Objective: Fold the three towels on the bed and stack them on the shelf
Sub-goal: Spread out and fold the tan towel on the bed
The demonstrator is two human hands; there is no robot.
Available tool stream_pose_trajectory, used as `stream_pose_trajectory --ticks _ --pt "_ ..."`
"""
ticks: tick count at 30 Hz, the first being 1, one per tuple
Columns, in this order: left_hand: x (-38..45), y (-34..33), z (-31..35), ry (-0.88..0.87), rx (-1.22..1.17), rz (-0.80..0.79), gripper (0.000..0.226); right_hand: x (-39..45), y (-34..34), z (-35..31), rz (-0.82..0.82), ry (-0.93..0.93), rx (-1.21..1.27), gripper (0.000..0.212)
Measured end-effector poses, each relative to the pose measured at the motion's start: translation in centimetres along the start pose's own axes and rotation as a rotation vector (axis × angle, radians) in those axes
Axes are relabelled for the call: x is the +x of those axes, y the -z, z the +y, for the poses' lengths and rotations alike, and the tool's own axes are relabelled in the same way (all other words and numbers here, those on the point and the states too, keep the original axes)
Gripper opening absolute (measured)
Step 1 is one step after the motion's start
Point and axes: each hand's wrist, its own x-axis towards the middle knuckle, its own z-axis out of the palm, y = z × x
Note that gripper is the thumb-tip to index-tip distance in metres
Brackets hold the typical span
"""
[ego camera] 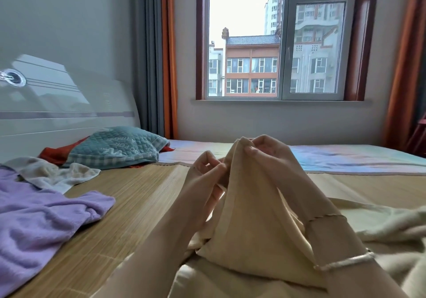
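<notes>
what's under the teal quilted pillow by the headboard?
A red cloth shows from under the teal pillow, sticking out on both sides; how far it runs beneath is hidden. A whitish towel lies in front.

Both arms stretched forward, left hand (207, 168) and right hand (265, 150) raised close together, fingers (252, 153) curled, pinching.

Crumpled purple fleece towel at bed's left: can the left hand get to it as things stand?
Probably not yet: the left hand pinches the raised cream towel. The purple fleece towel lies uncovered on that side, nothing between.
</notes>
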Motion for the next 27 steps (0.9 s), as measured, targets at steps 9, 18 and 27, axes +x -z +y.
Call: stream_pose_trajectory --ticks 9,18,27 --pt "-2.6 -2.3 0.5 -0.040 0.616 0.077 0.024 -1.5 -0.4 -1.0 0.109 -0.086 -0.001 0.017" --pt "-6.3 -1.8 1.2 -0.197 1.165 0.083 0.018 -1.8 1.8 -5.2 0.011 -0.036 -0.312 0.020" --pt "-7.0 -2.7 2.3 0.023 1.277 -0.019 0.025 -1.8 1.3 -7.7 -0.003 -0.118 -0.737 0.017"
